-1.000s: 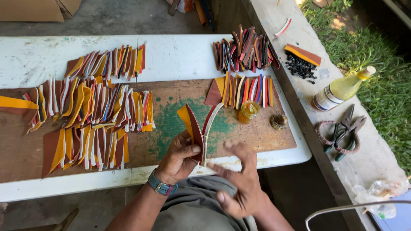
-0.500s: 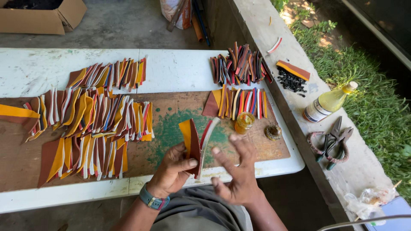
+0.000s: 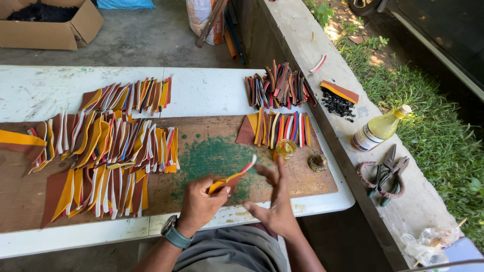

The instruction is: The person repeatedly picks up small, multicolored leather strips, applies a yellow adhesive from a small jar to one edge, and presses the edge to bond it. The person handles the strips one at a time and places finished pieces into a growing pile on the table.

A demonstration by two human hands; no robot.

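left hand [image 3: 200,201]: closed on a small stack of layered strips [image 3: 229,179], yellow, brown and white, thumb on top, a watch [image 3: 175,235] on the wrist.
right hand [image 3: 275,201]: open, fingers spread and pointing up, palm turned toward the stack, just beside its raised end; it held nothing, and whether a fingertip touched the strips could not be told.
stack of strips: tilted, its far end lifted toward the right, held over the green-stained patch of the wooden board [image 3: 212,156], near the front edge.
board: lay on a white table [image 3: 201,90] and took up most of its near half.
left of the hands: rows of cut pieces [image 3: 106,151] in yellow, brown, white and red, overlapping like fanned cards, on the board and on the table behind it.
right of the hands: a smaller fanned row [image 3: 280,128] on the board, with a dark pile of strips [image 3: 280,85] behind it on the table.
near the right hand: a small jar of yellow liquid [image 3: 286,148] and a round dark lid-like thing [image 3: 318,162], both on the board.
ledge at right: a concrete ledge [image 3: 403,211] bore a plastic bottle of yellow liquid [image 3: 379,129], pliers and cutters [image 3: 385,174], a heap of small black bits [image 3: 337,105] and a brown-and-orange block [image 3: 340,91].
behind the table: a cardboard box [image 3: 55,25] on the floor.
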